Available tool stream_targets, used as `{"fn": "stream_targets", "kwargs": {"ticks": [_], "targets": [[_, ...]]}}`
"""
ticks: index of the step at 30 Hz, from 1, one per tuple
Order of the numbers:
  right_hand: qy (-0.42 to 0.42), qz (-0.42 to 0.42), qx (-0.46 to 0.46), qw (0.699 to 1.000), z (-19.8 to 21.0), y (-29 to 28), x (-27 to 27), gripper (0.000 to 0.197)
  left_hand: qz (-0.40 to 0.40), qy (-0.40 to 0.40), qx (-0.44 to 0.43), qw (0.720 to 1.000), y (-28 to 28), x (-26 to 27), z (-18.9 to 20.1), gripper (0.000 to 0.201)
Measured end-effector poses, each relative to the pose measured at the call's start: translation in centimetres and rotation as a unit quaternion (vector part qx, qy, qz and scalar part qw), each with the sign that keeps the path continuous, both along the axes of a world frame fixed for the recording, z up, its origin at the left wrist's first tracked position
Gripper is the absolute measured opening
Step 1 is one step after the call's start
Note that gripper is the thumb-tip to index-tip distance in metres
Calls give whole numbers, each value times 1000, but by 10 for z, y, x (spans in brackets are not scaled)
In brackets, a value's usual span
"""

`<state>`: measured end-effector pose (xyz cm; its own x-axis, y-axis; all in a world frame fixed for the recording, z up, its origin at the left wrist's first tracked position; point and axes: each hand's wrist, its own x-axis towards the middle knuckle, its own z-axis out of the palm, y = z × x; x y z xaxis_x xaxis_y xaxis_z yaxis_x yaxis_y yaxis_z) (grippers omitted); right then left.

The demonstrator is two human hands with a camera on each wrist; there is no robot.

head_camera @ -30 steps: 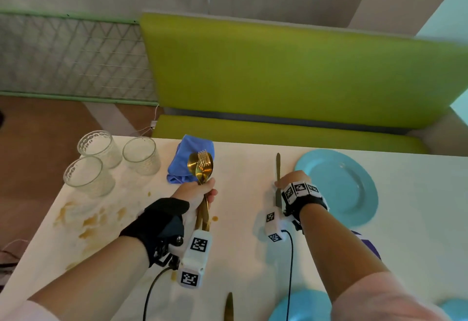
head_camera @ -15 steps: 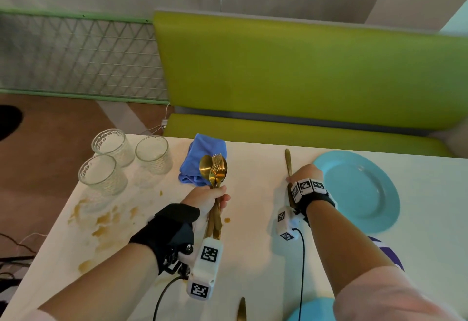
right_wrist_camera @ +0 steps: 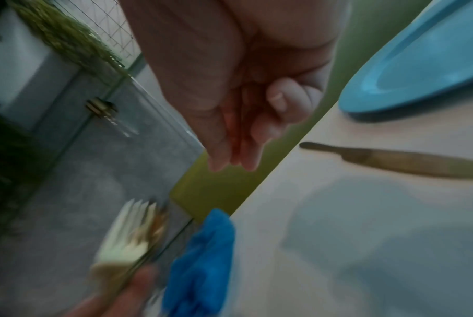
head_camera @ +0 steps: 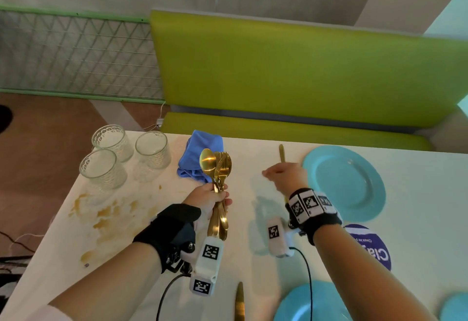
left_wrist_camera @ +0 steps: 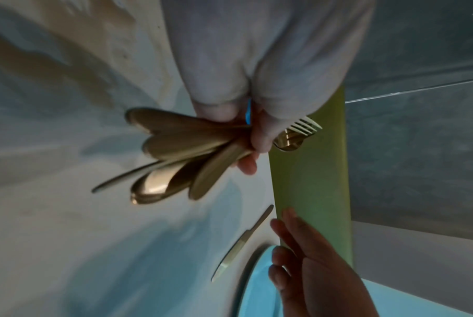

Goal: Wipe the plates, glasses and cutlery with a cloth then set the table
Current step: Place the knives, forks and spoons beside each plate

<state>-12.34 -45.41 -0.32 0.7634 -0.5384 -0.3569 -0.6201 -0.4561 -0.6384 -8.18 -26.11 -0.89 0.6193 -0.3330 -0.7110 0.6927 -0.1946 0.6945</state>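
Cutlery [head_camera: 218,184] gripped by left hand [head_camera: 207,200].

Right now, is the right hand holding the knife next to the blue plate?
No, the right hand is lifted clear and holds nothing, while the knife lies on the table beside the blue plate.

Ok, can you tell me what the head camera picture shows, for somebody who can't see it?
A left hand holds a bunch of gold cutlery upright above a white table, while the empty right hand hovers by a gold knife lying beside a blue plate. Three glasses, a blue cloth and brown stains sit to the left.
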Motion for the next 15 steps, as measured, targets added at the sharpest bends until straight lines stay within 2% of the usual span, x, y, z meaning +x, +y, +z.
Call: {"fn": "stream_targets", "kwargs": {"ticks": [3,6,10,15], "targets": [[-5,62,57,996,9,38,-33,15,-13,-17,-4,1000,0,-15,0,13],[-11,68,86,994,14,63,-57,16,-26,-8,-38,999,1,-34,6,15],[-44,13,104,994,20,85,-88,16,-85,-17,-55,995,8,-59,17,16],[-45,-67,87,993,24,113,-122,20,-204,-143,-4,968,24,-97,23,21]]}}
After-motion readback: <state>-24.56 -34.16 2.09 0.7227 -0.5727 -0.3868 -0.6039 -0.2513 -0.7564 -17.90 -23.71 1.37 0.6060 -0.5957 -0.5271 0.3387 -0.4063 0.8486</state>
